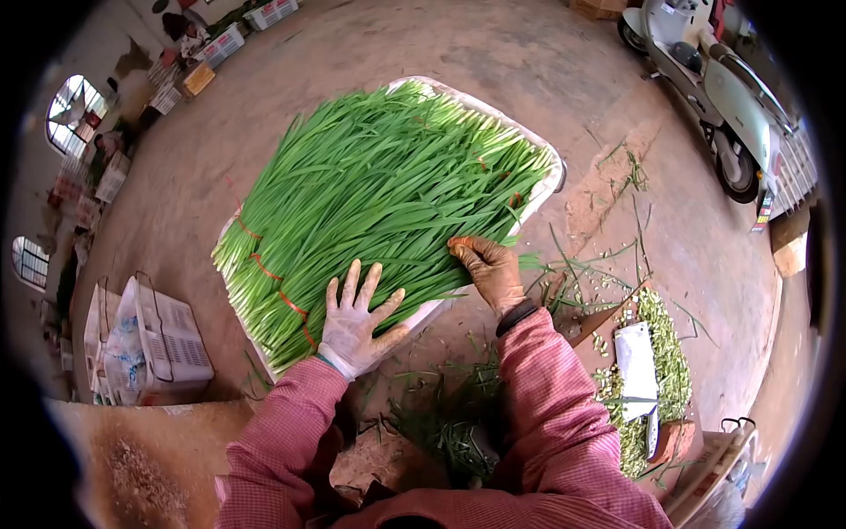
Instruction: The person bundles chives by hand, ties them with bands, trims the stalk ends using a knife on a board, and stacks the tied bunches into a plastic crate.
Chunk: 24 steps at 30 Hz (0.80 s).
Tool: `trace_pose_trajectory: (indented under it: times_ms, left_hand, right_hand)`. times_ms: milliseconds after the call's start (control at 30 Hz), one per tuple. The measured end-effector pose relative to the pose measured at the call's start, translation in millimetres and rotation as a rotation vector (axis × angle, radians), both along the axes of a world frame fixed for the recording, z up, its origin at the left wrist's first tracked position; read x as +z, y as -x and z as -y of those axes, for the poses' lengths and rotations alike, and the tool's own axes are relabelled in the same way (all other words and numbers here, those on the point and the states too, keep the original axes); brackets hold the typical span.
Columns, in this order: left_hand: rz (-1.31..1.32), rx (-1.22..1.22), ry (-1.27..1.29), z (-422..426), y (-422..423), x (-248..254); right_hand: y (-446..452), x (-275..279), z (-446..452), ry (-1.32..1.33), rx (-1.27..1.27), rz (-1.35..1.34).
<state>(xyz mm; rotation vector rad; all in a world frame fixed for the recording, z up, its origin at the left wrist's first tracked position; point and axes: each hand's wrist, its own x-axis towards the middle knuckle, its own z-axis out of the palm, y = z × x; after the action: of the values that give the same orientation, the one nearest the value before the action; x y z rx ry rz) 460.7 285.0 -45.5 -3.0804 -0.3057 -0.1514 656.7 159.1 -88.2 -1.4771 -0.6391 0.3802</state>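
Note:
A thick heap of garlic chives [370, 176], in bundles tied with red bands [293, 306], covers a low, pale-lined crate [429, 319]. My left hand [354, 328], in a thin whitish glove, lies on the near side of the heap with its fingers spread. At the leaf tips on the right edge, my right hand [490, 271] is closed, thumb and forefinger pinched together against the chives. Its glove is stained brown. What sits between those fingertips is too small to make out.
A cleaver [636, 370] rests on chopped stalks [663, 339] at the right. Loose trimmings [449, 423] lie by my feet. White plastic baskets [172, 339] stand at left. A scooter [736, 97] is parked at the upper right. A person [187, 35] is far left.

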Motion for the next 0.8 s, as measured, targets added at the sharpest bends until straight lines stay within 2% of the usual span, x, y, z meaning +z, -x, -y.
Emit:
trace_pose_trajectory:
  times_ms: [67,133,167,200,267,300,367,400,433,467,500,533,600,667,733,767,800]
  left_hand:
    - [-0.001,0.001,0.004,-0.3,0.0,-0.2]
    - [-0.002,0.000,0.006,-0.5,-0.6,0.1]
    - [0.002,0.001,0.016,-0.4,-0.6,0.0]
    - [0.006,0.003,0.027,-0.1,-0.5,0.0]
    - [0.008,0.007,0.034,0.1,-0.2,1.1]
    - [0.004,0.005,0.044,0.2,0.0,1.4]
    - [0.001,0.010,0.050,0.8,0.0,3.3]
    - [-0.002,0.012,0.052,0.6,0.4,3.2]
    - [-0.003,0.008,0.062,0.6,1.0,2.6]
    - [0.001,0.007,0.068,-0.5,1.3,3.1]
    - [-0.025,0.001,0.086,-1.8,2.2,4.9]
    - [-0.032,-0.014,0.101,-3.2,4.6,7.5]
    - [-0.024,0.022,0.189,5.8,18.5,16.7]
    - [0.026,-0.027,0.157,23.5,46.5,42.3]
    - [0.016,0.000,0.182,39.1,88.8,55.0]
    - [0.016,0.024,0.288,44.6,113.8,50.1]
    - [-0.110,0.091,0.525,49.3,135.8,51.7]
  right_hand:
    - [5.6,10.5,1.8,0.017,0.020,-0.002]
    - [12.1,37.7,5.2,0.379,0.118,0.401]
    - [16.1,41.0,3.5,0.433,0.096,0.564]
    - [18.7,38.3,0.4,0.432,0.097,0.566]
    - [21.8,28.5,-6.8,0.614,0.066,0.709]
    - [21.6,26.9,-7.3,0.553,0.010,0.670]
    - [12.0,16.2,-3.9,0.213,-0.239,0.331]
    - [-10.3,-2.9,-1.9,0.059,-0.339,0.072]
    - [-22.7,9.6,9.5,-0.080,-0.443,-0.117]
    - [-33.4,16.1,25.3,-0.058,-0.449,-0.071]
    - [-42.8,6.2,38.6,0.094,-0.471,0.047]
    - [-48.9,-15.9,52.3,0.340,-0.539,0.488]
    - [-14.6,2.8,62.0,0.849,-0.602,0.613]
    - [9.4,-1.4,72.3,0.910,-0.385,0.599]
    - [29.2,-3.6,74.1,0.790,-0.163,0.521]
    - [35.8,-4.1,76.9,0.756,-0.026,0.467]
    - [46.6,4.5,74.0,0.728,0.116,0.400]
